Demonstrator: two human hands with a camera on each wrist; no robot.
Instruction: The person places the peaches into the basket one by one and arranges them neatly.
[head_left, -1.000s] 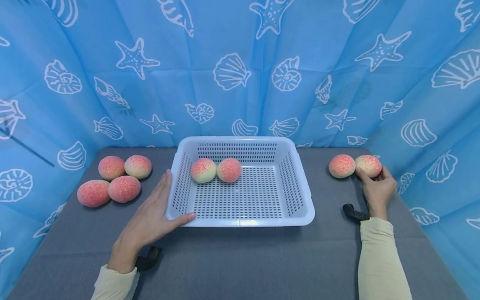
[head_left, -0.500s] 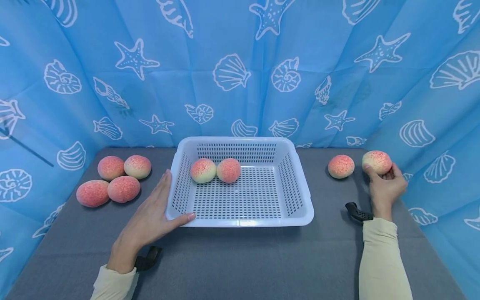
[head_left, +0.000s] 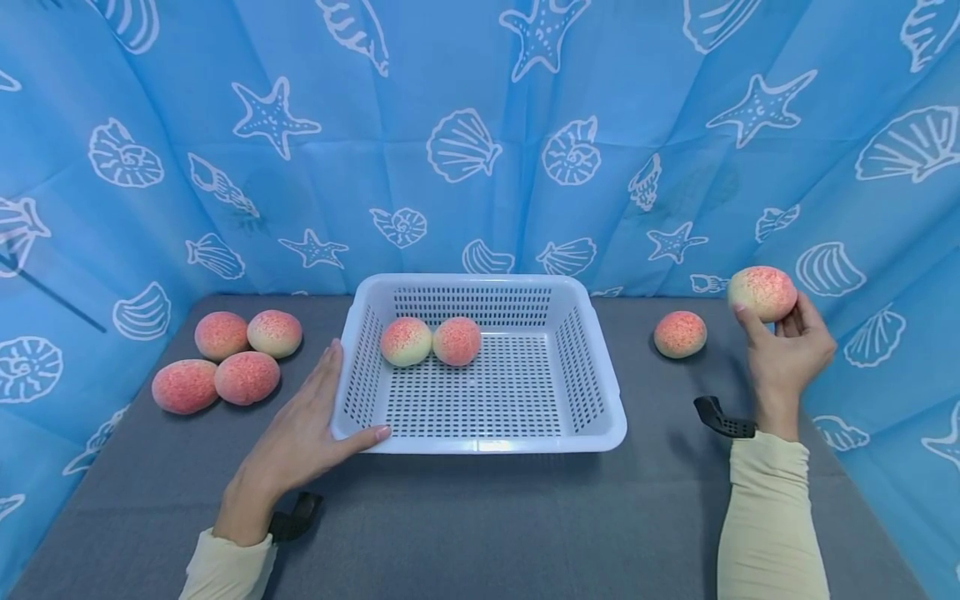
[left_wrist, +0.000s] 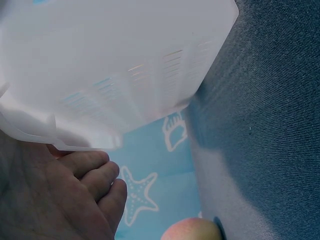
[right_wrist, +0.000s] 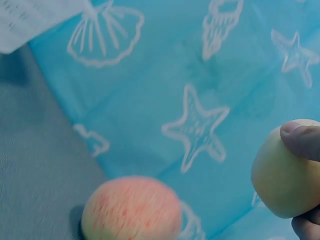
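Note:
My right hand (head_left: 787,354) grips a peach (head_left: 762,292), thumb on its near side and fingers behind it. This peach is raised above the table at the far right; in the right wrist view its pale yellow side (right_wrist: 282,175) shows. Below it to the left, another peach (head_left: 680,334) lies on the cloth. My left hand (head_left: 303,433) rests against the near left corner of a white plastic basket (head_left: 480,446), thumb over the front rim and straight fingers along the left side. Two peaches, one (head_left: 407,342) beside the other (head_left: 457,341), sit inside toward the back left.
Several more peaches (head_left: 247,378) are grouped on the left of the grey cloth-covered table (head_left: 480,525). A blue curtain (head_left: 480,167) with white shell and starfish prints hangs around the back and sides. A black wrist device (head_left: 723,418) juts from the right wrist.
The right hand has lifted its peach off the table, up and a little to the right, away from the peach beside it. The left hand and basket stay in place.

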